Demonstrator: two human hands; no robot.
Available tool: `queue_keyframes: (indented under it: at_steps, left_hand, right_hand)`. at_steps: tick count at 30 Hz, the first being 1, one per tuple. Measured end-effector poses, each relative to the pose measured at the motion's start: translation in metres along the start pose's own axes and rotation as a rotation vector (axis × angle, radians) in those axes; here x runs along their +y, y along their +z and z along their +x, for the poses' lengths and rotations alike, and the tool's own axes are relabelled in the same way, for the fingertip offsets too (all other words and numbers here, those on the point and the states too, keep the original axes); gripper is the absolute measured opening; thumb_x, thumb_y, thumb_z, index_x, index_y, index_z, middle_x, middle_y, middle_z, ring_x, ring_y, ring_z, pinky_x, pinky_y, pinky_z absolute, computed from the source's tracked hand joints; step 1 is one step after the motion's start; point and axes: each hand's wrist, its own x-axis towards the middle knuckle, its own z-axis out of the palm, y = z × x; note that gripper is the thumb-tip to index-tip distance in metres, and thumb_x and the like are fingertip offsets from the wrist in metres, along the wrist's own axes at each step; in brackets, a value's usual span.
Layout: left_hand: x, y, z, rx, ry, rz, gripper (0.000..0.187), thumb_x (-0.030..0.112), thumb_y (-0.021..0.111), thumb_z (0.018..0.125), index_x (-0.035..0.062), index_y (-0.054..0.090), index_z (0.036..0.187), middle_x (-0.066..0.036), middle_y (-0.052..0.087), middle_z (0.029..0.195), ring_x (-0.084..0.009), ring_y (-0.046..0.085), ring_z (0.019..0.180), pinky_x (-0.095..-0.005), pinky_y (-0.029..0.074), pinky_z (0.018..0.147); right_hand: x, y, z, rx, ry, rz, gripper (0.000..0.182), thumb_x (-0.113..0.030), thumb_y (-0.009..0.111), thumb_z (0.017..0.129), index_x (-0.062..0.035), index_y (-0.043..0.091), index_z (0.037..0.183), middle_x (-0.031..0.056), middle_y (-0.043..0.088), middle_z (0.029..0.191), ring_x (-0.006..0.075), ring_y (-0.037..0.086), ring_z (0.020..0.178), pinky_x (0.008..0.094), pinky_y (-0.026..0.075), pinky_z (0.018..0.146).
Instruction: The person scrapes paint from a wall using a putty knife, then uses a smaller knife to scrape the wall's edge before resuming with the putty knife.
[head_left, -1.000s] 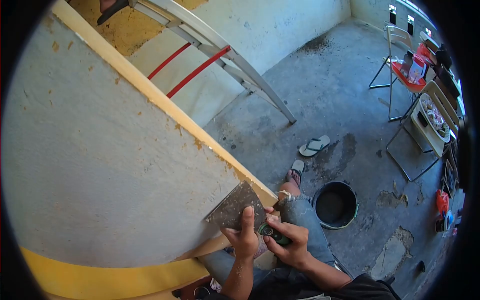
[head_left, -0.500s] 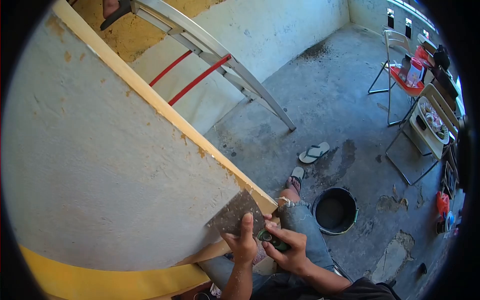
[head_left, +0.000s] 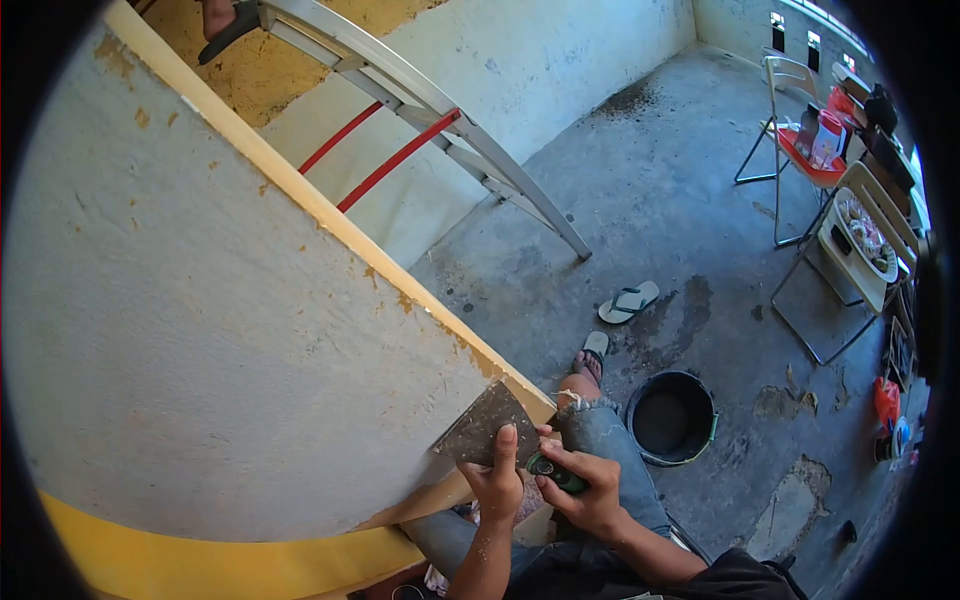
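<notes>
plainly, the left hand (head_left: 497,489) clamps its grip on a speckled blade (head_left: 481,426), the right hand (head_left: 597,490) on a green handle (head_left: 558,474).

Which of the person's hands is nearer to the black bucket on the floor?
Right. The right hand, around the green handle, is on the bucket's side; the left hand, on the flat blade, is farther from it.

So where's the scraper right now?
In the head view, the scraper is just below centre, held in the left hand and right hand, at the lower right end of the grey wall.
</notes>
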Motion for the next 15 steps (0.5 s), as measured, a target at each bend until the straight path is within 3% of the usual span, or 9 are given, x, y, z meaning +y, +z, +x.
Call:
queue_keyframes:
  at_steps: [1,5,7,15]
  left_hand:
    - [0.000,0.001,0.001,0.003,-0.022,-0.033,0.035,0.018,0.061,0.093,-0.0075,0.052,0.115,-0.017,0.061,0.102,-0.0251,0.066,0.074,-0.0386,0.060,0.059]
    - [0.002,-0.003,-0.002,0.012,-0.064,-0.041,0.035,0.017,0.061,0.093,-0.0068,0.051,0.117,-0.016,0.061,0.103,-0.0251,0.067,0.075,-0.0358,0.059,0.062]
    - [-0.005,-0.005,0.000,0.007,-0.028,-0.031,0.034,0.017,0.060,0.093,-0.0071,0.051,0.116,-0.017,0.061,0.103,-0.0251,0.067,0.075,-0.0360,0.059,0.062]
    - [-0.011,-0.008,-0.004,0.030,-0.020,0.015,0.034,0.018,0.060,0.093,-0.0078,0.052,0.114,-0.017,0.060,0.101,-0.0257,0.067,0.074,-0.0378,0.060,0.060]
  right_hand:
    - [0.002,0.000,0.000,-0.037,0.026,0.000,0.044,-0.004,0.076,0.072,-0.0005,0.067,0.114,0.0186,0.071,0.102,0.0254,0.072,0.088,0.0292,0.054,0.078]
    - [-0.001,0.003,-0.002,-0.058,0.083,-0.008,0.044,-0.004,0.076,0.071,-0.0006,0.067,0.114,0.0187,0.071,0.101,0.0252,0.072,0.087,0.0290,0.054,0.076]
    - [0.012,0.006,-0.003,0.036,-0.039,0.006,0.045,-0.007,0.077,0.071,-0.0073,0.069,0.115,0.0121,0.069,0.079,0.0212,0.068,0.065,0.0282,0.052,0.061]
    - [0.012,0.006,-0.005,0.017,-0.040,-0.022,0.046,-0.007,0.078,0.071,-0.0085,0.069,0.116,0.0105,0.068,0.076,0.0221,0.066,0.062,0.0288,0.051,0.058]
